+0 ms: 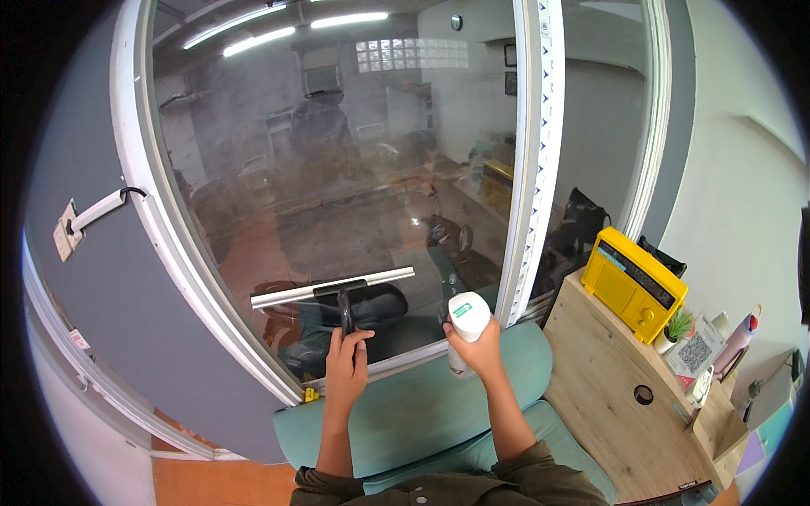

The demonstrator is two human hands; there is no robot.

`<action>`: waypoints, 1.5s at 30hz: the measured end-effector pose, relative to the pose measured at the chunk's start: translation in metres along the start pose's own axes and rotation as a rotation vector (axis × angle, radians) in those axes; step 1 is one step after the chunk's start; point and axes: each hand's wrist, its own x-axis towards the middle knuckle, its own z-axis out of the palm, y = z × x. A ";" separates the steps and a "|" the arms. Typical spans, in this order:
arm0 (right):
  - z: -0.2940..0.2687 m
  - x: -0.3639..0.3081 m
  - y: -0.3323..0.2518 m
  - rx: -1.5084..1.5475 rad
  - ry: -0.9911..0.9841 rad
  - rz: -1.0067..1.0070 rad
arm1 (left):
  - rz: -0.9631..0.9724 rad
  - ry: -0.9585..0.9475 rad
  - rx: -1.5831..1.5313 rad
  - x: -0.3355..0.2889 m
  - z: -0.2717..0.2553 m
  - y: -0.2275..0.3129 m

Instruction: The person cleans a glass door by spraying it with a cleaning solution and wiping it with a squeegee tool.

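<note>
Squeegee [333, 289]: blade near-level on pane [337, 169], gripped by left hand [348, 352]; right hand [477, 347] clasps spray bottle [467, 319] beside it.

Yellow radio [634, 285] on wooden desk [603, 396]; teal sofa [413, 405] below.

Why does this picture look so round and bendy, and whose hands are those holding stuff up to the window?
The camera sits on a person's head and looks down at their own two hands, and its very wide lens bends straight edges. The left hand grips the handle of a squeegee, a wiper with a long silver blade, held up to the window glass. The right hand holds a white spray bottle. Below the arms is a teal sofa. To the right stands a wooden desk with a yellow radio and a tiny potted plant on it.
</note>
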 end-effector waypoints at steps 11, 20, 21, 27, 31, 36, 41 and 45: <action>-0.043 0.031 0.030 -0.025 0.220 -0.054 | 0.030 -0.001 -0.007 0.017 0.040 0.015; -0.058 0.035 0.046 0.044 0.301 0.051 | 0.064 -0.010 -0.006 0.022 0.054 0.011; -0.061 0.036 0.047 0.036 0.294 0.060 | 0.051 -0.020 -0.002 0.023 0.054 0.011; -0.072 0.041 0.050 -0.066 0.337 0.032 | 0.017 -0.045 0.007 0.025 0.053 0.008; -0.077 0.043 0.060 -0.109 0.416 -0.020 | 0.062 -0.029 0.005 0.026 0.057 0.001; -0.075 0.051 0.051 -0.095 0.450 0.002 | 0.009 -0.035 -0.017 0.025 0.051 -0.006; -0.063 0.045 0.030 -0.025 0.219 0.081 | -0.054 -0.140 -0.097 0.022 0.045 -0.012; -0.029 0.037 0.011 0.221 0.017 0.186 | -0.099 -0.217 -0.164 0.018 0.043 -0.012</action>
